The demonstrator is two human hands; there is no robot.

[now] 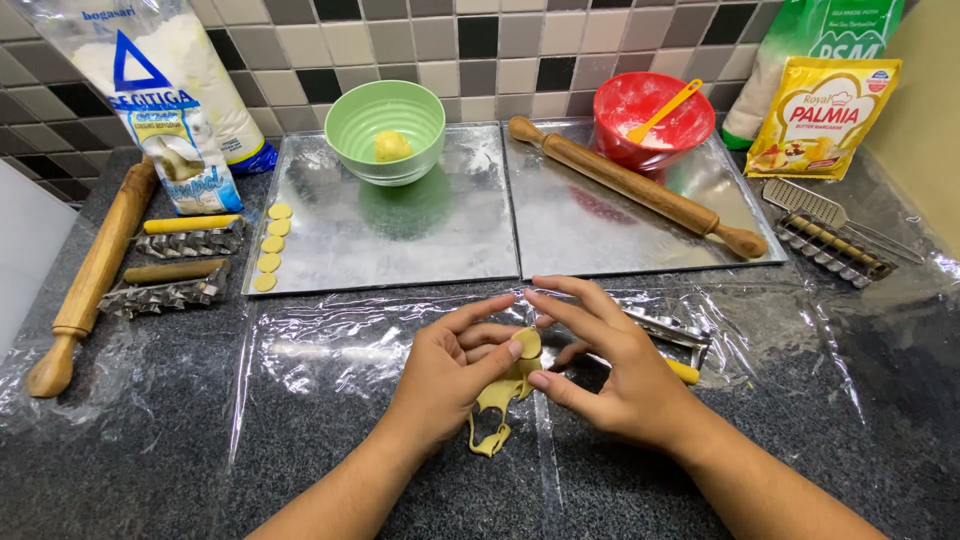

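My left hand and my right hand meet over a thin sheet of yellow dough lying on clear plastic film. Both hands pinch a small round dough disc between their fingertips, just above the ragged dough scrap. A metal cutter with a yellow handle lies partly hidden behind my right hand. Several cut dough discs sit in a column along the left edge of the left metal tray.
A green bowl with a dough ball stands on the left tray. A rolling pin and a red bowl with a yellow spatula are on the right tray. Another rolling pin, rolling cutters, a flour bag and a margarine pouch surround them.
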